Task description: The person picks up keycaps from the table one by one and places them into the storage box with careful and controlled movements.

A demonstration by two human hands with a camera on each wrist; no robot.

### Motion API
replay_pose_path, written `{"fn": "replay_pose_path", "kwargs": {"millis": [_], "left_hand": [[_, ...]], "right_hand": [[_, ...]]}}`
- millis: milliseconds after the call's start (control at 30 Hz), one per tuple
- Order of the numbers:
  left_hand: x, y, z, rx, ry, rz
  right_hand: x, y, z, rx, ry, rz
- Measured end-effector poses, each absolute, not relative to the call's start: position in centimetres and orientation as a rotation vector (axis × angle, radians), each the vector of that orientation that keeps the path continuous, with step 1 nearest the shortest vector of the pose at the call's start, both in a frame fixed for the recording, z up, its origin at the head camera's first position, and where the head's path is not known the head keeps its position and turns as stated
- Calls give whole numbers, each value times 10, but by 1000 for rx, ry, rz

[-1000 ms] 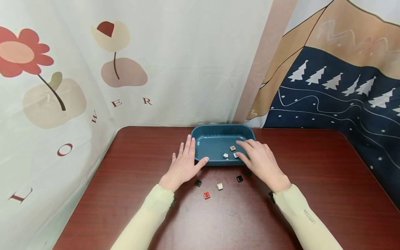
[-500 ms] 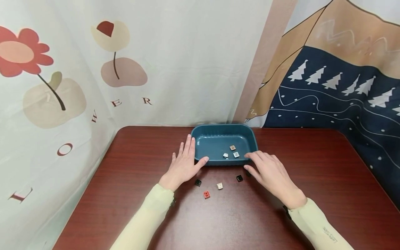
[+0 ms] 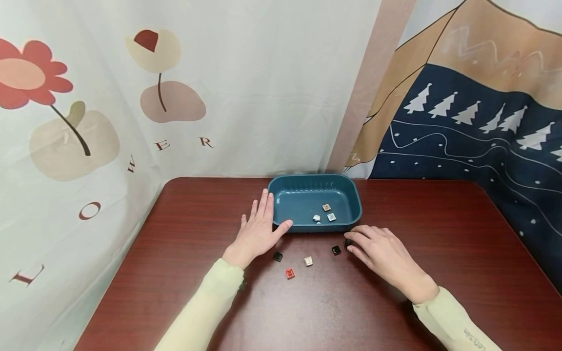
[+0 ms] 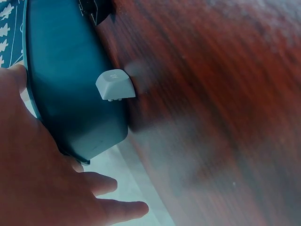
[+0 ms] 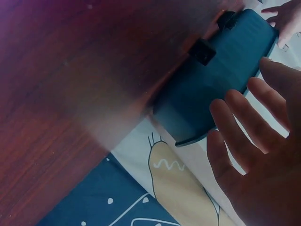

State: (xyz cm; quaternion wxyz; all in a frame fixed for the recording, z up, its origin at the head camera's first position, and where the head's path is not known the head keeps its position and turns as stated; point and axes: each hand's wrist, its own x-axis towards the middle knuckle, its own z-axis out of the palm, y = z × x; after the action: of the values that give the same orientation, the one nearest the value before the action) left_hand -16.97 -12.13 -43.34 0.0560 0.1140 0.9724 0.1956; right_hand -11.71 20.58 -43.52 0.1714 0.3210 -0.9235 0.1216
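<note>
My left hand (image 3: 256,234) lies against the left end of a blue tray (image 3: 316,228), fingers straight and thumb at its front rim. Three light keycaps lie in the tray: a tan keycap (image 3: 326,207), a white keycap (image 3: 331,217) and another white keycap (image 3: 316,218). My right hand (image 3: 386,253) is just past the tray's front right corner, beside a black keycap (image 3: 348,242) that it partly hides. In the right wrist view its fingers (image 5: 235,141) are loosely bent, apart from that black keycap (image 5: 202,52).
On the brown table (image 3: 197,219) in front of the tray lie a second black keycap (image 3: 336,250), a cream keycap (image 3: 309,261), a red keycap (image 3: 290,273) and one more black keycap (image 3: 278,256). A printed curtain (image 3: 246,97) hangs behind the table.
My right hand has moved out of the tray, to the right and toward me, down to the black keycap beside it. The left hand has stayed in place.
</note>
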Motion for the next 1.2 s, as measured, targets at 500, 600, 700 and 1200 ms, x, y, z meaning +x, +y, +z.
{"fn": "replay_pose_path", "kwargs": {"millis": [500, 600, 700, 1200], "left_hand": [[-169, -121, -432, 345, 2948, 597], [-169, -121, -432, 343, 2945, 604], [-169, -121, -432, 341, 2943, 602], [-168, -121, -432, 344, 2947, 589]], "right_hand": [[-120, 201, -444, 917, -2771, 288], [-120, 200, -444, 923, -2779, 279], [-121, 200, -445, 930, -2785, 267], [-115, 203, -445, 925, -2819, 216]]}}
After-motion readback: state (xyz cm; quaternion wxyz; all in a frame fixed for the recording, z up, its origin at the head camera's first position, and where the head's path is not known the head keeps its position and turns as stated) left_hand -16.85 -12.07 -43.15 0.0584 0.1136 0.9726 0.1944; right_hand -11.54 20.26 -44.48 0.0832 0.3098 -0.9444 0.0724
